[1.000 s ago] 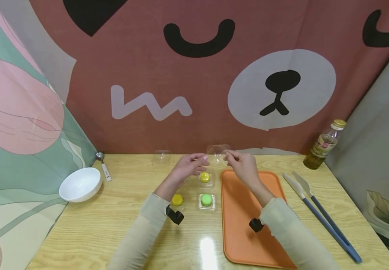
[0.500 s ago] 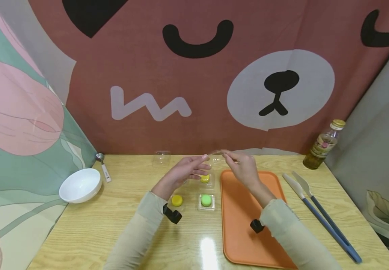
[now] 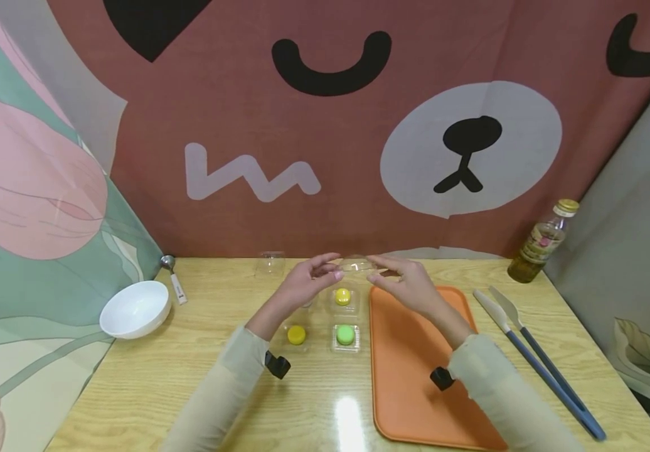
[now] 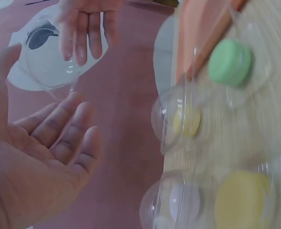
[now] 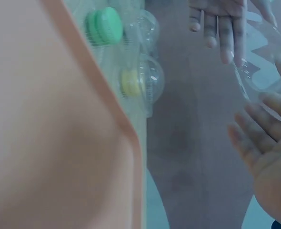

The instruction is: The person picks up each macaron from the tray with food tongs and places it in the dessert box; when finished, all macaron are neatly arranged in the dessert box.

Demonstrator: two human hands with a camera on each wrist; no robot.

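Observation:
A clear plastic dome lid is held up above the back of the table between both hands. My left hand pinches its left edge with thumb and fingertips; my right hand does the same at the right edge. Below stand small clear boxes with macarons. A green macaron sits in an uncovered base, and a yellow macaron is left of it. Farther back, another yellow macaron lies under a dome. A pale macaron, also domed, shows in the left wrist view, mostly hidden by the left hand in the head view.
An orange tray lies right of the boxes, with blue-handled tongs beyond it. An oil bottle stands at the back right. On the left are a white bowl and a measuring spoon. Another clear plastic piece lies behind.
The lid was upright at the right hand's fingertips, then tipped flatter with its dome upward. The left hand has turned and now grips its left edge; the right hand's fingers have spread along the other.

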